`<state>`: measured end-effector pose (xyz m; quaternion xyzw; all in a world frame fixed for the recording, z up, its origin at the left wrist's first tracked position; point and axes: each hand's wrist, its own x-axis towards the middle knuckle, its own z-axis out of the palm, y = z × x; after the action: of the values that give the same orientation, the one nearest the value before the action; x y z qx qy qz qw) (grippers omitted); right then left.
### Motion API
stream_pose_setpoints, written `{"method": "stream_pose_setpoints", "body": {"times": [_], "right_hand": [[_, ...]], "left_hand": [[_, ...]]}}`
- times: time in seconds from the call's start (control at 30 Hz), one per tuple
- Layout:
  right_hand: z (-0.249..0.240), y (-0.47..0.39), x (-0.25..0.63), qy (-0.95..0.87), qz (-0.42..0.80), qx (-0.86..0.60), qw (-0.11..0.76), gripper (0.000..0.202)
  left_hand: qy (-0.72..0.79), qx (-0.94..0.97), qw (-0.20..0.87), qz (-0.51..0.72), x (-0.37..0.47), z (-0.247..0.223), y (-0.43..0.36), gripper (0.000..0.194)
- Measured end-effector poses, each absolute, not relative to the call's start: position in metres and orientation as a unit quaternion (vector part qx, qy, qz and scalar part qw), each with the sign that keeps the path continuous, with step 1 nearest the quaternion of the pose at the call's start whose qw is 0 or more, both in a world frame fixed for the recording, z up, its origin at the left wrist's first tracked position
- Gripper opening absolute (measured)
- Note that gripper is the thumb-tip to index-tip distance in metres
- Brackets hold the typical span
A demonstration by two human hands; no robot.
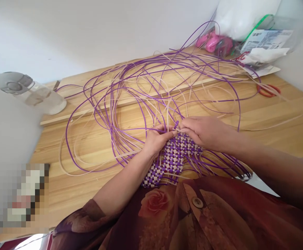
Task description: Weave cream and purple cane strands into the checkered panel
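A woven piece (173,158) of purple and cream strands in a checkered pattern lies in front of my body, close to my shirt. My left hand (155,140) is closed on its upper left edge, the thumb resting along the weave. At the top edge my right hand (199,130) pinches, its fingertips almost touching the left thumb. Between the fingertips a small purple loop (176,124) stands up. Long loose purple and cream strands (120,86) fan out from the piece over the table. Exactly which strand the right fingers grip is hidden.
A clear bottle with a grey lid (34,92) stands at the left. Red-handled scissors (268,91) lie at the right under strands. Plastic bags with pink things (214,42) and a paper packet (267,41) fill the back right corner. A raised board (89,111) crosses the wooden table.
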<state>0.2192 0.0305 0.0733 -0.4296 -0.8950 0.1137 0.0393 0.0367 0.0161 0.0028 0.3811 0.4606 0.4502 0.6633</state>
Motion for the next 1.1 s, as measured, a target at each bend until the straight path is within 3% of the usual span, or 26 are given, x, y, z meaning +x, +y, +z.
{"method": "stream_pose_setpoints", "body": {"times": [0.1, 0.2, 0.5, 0.83, 1.1], "right_hand": [[0.065, 0.027, 0.215, -0.863, 0.190, -0.466, 0.043, 0.023], [0.055, 0.022, 0.212, -0.820, 0.248, -0.504, 0.106, 0.024], [0.023, 0.009, 0.196, -0.732, 0.281, -0.574, 0.237, 0.029], [0.013, 0.009, 0.197, -0.704, 0.292, -0.578, 0.293, 0.028], [0.013, 0.005, 0.199, -0.702, 0.307, -0.565, 0.306, 0.029]], "left_hand": [[0.463, 0.425, 0.612, 0.479, 0.037, -0.002, 0.017, 0.029], [0.479, 0.458, 0.579, 0.474, 0.038, -0.005, 0.019, 0.026], [0.546, 0.500, 0.546, 0.392, 0.036, -0.010, 0.027, 0.021], [0.567, 0.577, 0.444, 0.385, 0.041, -0.004, 0.024, 0.023], [0.533, 0.615, 0.427, 0.395, 0.042, -0.004, 0.022, 0.025]]}}
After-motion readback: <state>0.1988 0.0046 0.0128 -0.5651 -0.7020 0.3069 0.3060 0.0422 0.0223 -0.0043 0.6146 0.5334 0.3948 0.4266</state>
